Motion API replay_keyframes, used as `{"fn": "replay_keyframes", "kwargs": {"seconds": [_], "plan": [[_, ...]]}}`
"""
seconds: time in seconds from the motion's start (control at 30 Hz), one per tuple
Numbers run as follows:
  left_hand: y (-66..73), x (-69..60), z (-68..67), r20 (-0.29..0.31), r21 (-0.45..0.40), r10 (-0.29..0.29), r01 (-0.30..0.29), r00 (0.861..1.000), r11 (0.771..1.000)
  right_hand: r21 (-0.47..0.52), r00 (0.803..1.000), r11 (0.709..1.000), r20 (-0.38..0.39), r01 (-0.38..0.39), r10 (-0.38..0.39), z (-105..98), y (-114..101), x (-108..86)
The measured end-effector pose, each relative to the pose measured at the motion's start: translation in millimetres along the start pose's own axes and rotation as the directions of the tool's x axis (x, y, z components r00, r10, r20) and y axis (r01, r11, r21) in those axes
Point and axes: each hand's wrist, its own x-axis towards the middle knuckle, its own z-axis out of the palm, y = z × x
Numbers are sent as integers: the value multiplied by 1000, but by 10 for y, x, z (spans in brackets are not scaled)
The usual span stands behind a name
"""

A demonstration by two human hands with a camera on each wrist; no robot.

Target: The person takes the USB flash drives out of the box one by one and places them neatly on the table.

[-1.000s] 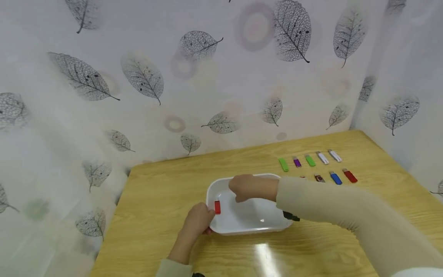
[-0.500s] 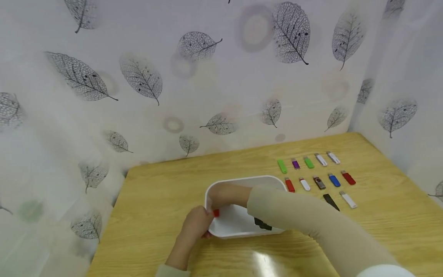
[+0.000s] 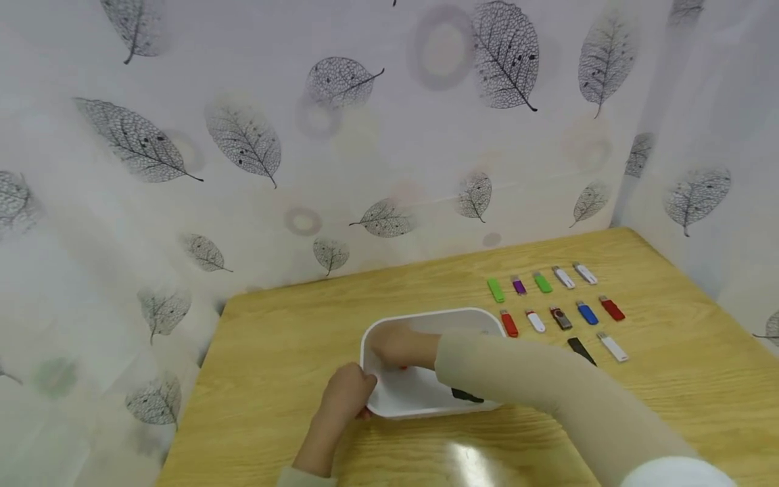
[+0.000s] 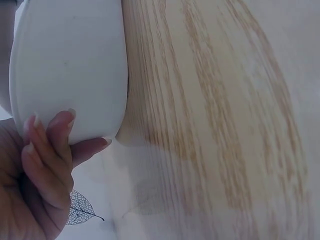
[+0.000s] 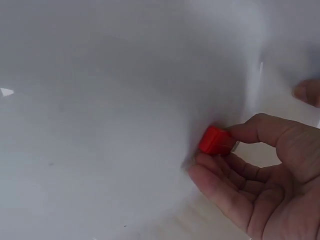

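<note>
A white plastic basin (image 3: 408,399) stands on the wooden table. Its left end is held by my left hand (image 3: 348,391), thumb at the rim; in the left wrist view, the fingers (image 4: 61,131) of that hand lie against the basin's outer wall. My right hand (image 3: 395,343) is down inside the basin near its left end. There it pinches a red USB stick (image 5: 216,141) between thumb and fingers, close to the basin's floor, as the right wrist view shows. In the head view, only a sliver of red peeks out under that hand.
Right of the basin, several USB sticks lie in rows, among them a green one (image 3: 496,290), a red one (image 3: 509,324), a blue one (image 3: 587,312), a black one (image 3: 581,351) and a white one (image 3: 612,347). A leaf-patterned curtain (image 3: 389,149) hangs behind the table (image 3: 274,352).
My right hand has moved left and down within the basin and taken hold of the red USB stick that lay at the left end. The left hand keeps its grip on the basin.
</note>
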Motion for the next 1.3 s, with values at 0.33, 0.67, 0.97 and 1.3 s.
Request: {"fn": "replay_keyframes", "kwargs": {"seconds": [0.33,0.67,0.97,1.3], "plan": [[40,-43,-26,9,-20,-3,3,1000,1000,72,978,979,-97,193,-186,77,228,-257],[29,-29,-11,31,-5,-12,12,999,1000,172,988,973,-41,156,-151,-67,424,-509],[28,-17,-38,36,-4,-25,25,999,1000,160,999,987,48,0,-8,-298,666,-850],[36,-25,-20,37,-2,-37,37,999,999,272,997,962,79,-22,1,-430,840,-1380]]}}
